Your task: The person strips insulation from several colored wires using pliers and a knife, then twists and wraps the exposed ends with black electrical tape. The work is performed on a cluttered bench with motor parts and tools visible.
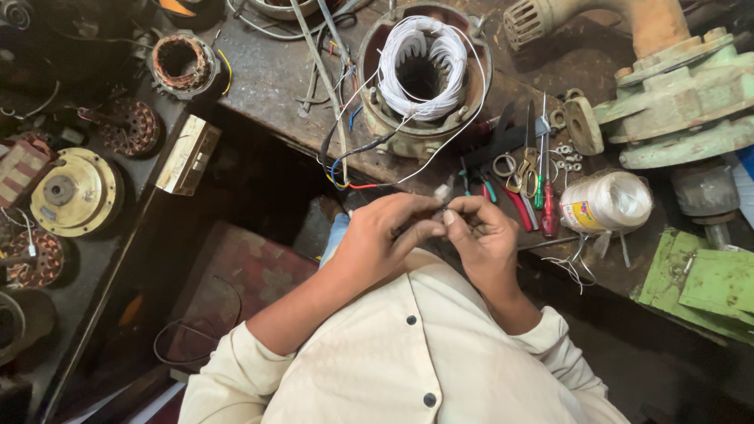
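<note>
Both hands' fingers (434, 227) pinch white wire (444, 191) between them.

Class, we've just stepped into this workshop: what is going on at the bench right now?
A person in a cream shirt works at a cluttered bench. The left hand and right hand meet in front of the chest, pinching the end of a thin white wire between the fingertips. That wire runs back to a motor stator wound with white wire on the bench. Screwdrivers, scissors and a spool of white thread lie to the right.
</note>
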